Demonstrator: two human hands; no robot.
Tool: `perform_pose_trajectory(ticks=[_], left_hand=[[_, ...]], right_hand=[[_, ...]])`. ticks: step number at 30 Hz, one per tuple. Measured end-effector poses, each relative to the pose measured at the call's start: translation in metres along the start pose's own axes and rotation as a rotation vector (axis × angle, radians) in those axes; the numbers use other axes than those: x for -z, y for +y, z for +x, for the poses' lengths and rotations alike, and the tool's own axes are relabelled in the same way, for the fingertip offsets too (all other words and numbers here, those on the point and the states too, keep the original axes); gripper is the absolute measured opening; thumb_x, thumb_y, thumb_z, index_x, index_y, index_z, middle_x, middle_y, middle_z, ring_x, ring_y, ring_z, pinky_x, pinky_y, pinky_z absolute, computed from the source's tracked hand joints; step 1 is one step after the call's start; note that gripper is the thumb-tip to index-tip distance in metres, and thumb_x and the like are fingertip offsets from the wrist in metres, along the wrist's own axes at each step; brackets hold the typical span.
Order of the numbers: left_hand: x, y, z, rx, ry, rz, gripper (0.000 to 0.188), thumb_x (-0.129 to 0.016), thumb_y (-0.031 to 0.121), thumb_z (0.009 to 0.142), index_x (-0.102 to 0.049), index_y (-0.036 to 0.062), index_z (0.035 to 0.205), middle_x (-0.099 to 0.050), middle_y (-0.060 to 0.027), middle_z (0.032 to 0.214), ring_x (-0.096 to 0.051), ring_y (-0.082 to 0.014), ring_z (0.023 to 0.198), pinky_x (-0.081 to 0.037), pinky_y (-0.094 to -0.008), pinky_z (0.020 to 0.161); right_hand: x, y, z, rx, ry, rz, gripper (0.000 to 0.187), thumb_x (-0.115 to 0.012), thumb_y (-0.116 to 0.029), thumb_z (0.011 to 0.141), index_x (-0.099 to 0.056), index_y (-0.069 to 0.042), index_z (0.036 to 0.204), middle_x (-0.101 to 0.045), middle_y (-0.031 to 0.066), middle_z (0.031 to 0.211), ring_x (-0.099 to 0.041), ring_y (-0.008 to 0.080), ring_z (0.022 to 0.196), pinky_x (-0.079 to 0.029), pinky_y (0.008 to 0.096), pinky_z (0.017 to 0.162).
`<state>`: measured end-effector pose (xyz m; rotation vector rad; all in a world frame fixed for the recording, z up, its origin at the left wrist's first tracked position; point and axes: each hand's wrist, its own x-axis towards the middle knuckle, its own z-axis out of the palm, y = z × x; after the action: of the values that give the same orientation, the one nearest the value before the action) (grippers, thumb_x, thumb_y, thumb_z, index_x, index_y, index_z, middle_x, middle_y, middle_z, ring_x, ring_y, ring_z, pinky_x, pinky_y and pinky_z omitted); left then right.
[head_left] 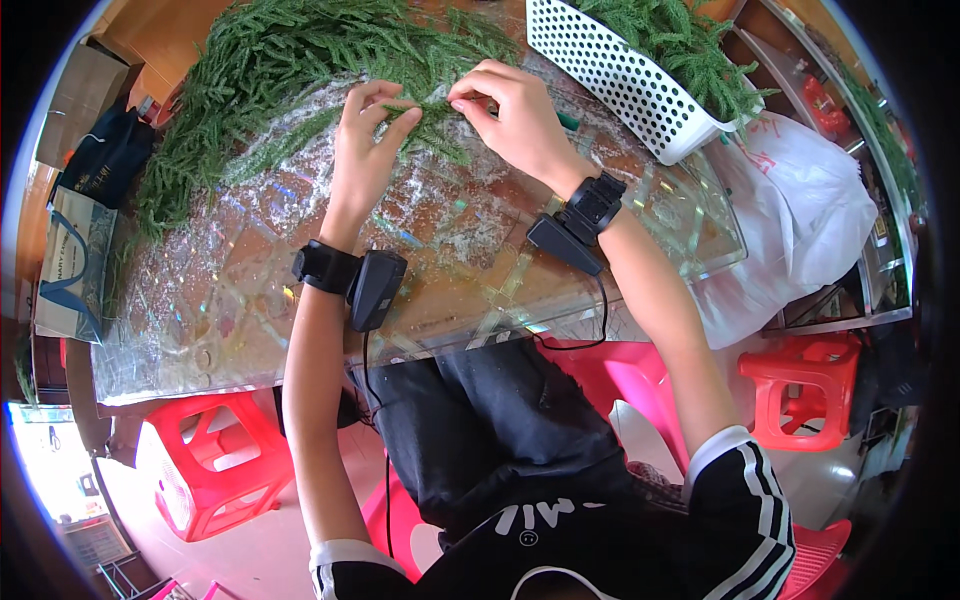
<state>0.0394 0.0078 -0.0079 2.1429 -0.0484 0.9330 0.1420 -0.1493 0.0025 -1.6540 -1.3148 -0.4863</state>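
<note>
Over the far part of the table, my left hand (362, 150) is closed, its thumb and fingers pinching the end of a green artificial pine sprig (433, 128). My right hand (515, 112) faces it from the right, thumb and forefinger pressed together at the other side of the same sprig. The needles spread down between both hands. Just beyond lies a large heap of similar green pine branches (290, 50), curving along the table's far and left side. A dark green stick-like piece (568, 121) shows partly behind my right hand.
White crumbs cover much of the glass-topped table (450, 300). A white perforated basket (630, 85) holding more branches stands at the far right, beside a white plastic bag (800, 200). At the left are a paper bag (75, 260) and red stools (215, 460). Cables hang from both wrist devices.
</note>
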Motion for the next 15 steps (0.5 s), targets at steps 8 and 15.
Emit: perform_pose_trajectory(ticks=[8,15], left_hand=[[0.0027,-0.0001,0.0014,-0.001,0.123,0.020,0.013,-0.061,0.011,0.081,-0.064,0.0009,0.089,-0.052,-0.0087,0.107,-0.052,-0.0217,0.097,-0.040,-0.0326,0.084],[0.0044,0.0022,-0.0002,-0.040,0.098,0.119,0.018,-0.064,0.017,0.080,-0.064,0.0013,0.088,-0.051,-0.0085,0.108,-0.050,-0.0224,0.101,-0.040,-0.0342,0.086]], right_hand=[[0.0043,0.0034,0.0000,-0.049,0.023,-0.141,0.005,-0.063,-0.004,0.077,-0.062,-0.002,0.082,-0.060,0.0057,0.076,-0.056,0.0158,0.060,-0.044,0.0266,0.055],[0.0049,0.0013,-0.0005,-0.052,0.038,-0.081,0.006,-0.065,-0.004,0.076,-0.062,-0.002,0.081,-0.060,0.0058,0.075,-0.056,0.0154,0.060,-0.044,0.0265,0.055]])
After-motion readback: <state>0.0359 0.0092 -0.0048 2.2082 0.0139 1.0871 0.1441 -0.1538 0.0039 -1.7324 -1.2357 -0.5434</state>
